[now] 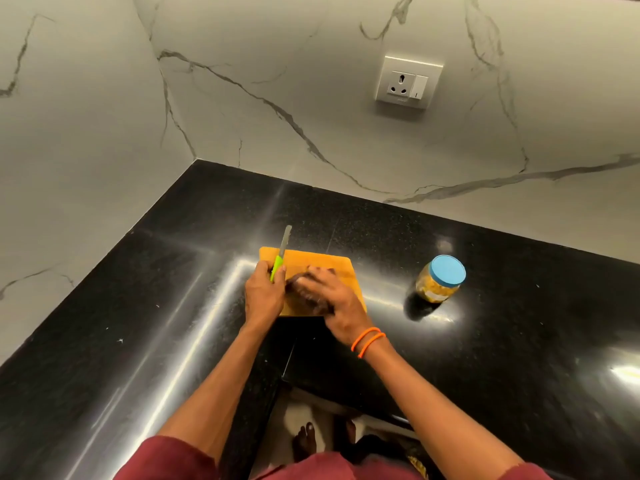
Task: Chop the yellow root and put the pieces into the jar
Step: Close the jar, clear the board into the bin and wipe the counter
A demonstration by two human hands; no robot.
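An orange cutting board (332, 263) lies on the black counter. On it sits a dark brown root (301, 289), mostly covered by my right hand (332, 299), whose fingers curl over it and hold it down. My left hand (263, 292) grips a knife (281, 258) by its green handle, the blade pointing away past the board's far edge. A jar (440, 280) with a blue lid and yellow contents stands to the right of the board, lid on.
The black granite counter (173, 306) fills an L-shaped corner against marble walls. A wall socket (408, 81) sits above the jar. My bare feet (308, 441) show below the counter's inner edge.
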